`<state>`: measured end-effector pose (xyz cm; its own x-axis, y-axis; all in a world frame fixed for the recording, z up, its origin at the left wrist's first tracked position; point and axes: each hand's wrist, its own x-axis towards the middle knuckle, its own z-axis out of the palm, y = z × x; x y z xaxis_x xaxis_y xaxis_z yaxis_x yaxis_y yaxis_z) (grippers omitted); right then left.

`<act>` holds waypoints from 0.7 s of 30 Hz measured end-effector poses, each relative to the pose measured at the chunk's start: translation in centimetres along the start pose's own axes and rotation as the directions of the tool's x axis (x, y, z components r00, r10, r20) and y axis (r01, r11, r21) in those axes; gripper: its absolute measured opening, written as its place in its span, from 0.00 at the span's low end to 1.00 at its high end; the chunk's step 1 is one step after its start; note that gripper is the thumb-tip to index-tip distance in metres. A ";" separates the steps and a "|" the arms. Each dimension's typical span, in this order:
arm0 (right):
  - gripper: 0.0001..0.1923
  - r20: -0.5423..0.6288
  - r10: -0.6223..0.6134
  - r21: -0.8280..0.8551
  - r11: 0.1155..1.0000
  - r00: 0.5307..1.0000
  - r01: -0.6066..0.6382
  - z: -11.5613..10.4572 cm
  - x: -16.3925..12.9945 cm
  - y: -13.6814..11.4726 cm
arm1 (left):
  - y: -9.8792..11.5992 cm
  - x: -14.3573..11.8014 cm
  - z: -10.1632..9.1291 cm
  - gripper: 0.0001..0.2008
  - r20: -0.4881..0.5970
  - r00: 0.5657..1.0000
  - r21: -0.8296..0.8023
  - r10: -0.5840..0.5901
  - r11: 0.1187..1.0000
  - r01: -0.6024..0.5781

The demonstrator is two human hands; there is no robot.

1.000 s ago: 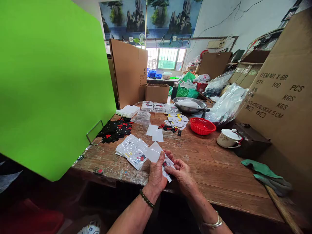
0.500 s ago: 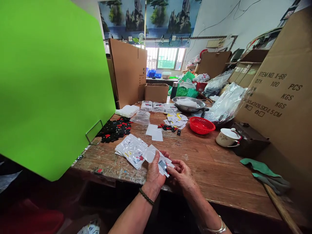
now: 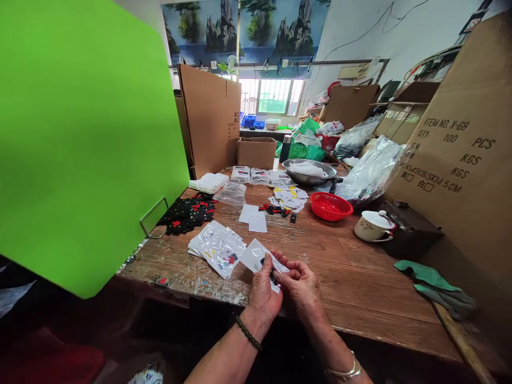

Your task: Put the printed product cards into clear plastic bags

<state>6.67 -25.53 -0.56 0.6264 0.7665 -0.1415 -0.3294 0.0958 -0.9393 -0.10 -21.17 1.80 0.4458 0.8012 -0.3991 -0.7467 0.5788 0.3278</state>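
Left of the hands, a pile of glossy packets (image 3: 219, 246) lies near the front edge of the wooden table (image 3: 360, 288), probably placed there for short reach. The left hand (image 3: 264, 294) pinches a glossy white packet (image 3: 252, 257), thumb on top and fingers beneath, a hold that presumably steadies it and leaves its near end open to the other hand. The packet is near the table's front edge, its far corner beside the pile. A dark piece (image 3: 273, 276) shows between the digits, mostly covered; whether it lies inside or upon the packet cannot be told. The right hand (image 3: 303, 285) closes its thumb and fingertips on the packet's near end, so that both hands share one object.

Surroundings, from the left: a bright green panel (image 3: 88, 133) bounds reach on that side, with a heap of black-and-red cards (image 3: 190, 215) at its foot. Next come a stack of white sheets (image 3: 208, 182), two overlapping white cards (image 3: 258, 223) and a scatter of yellow-and-white cards (image 3: 290, 198). Farther right stand a red plastic basket (image 3: 331, 207) and a lidded cup (image 3: 367, 228); a large printed carton (image 3: 460, 138) walls off the right side.
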 end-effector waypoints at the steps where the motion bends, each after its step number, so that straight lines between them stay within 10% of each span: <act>1: 0.30 -0.024 -0.022 0.004 1.000 0.999 0.022 0.1 0.1 0.0 | -0.1 0.0 0.1 0.03 -0.009 1.000 -0.015 -0.006 1.000 0.006; 21: 0.29 0.150 0.155 0.068 0.984 0.976 -0.167 -1.1 -0.1 -0.2 | -1.0 0.1 -0.7 0.10 0.060 0.998 0.085 0.003 0.996 -0.009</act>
<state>7.48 -26.32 -0.67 0.4546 0.8585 -0.2373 -0.4769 0.0096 -0.8789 0.36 -21.80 0.87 0.4720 0.8109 -0.3460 -0.7060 0.5827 0.4026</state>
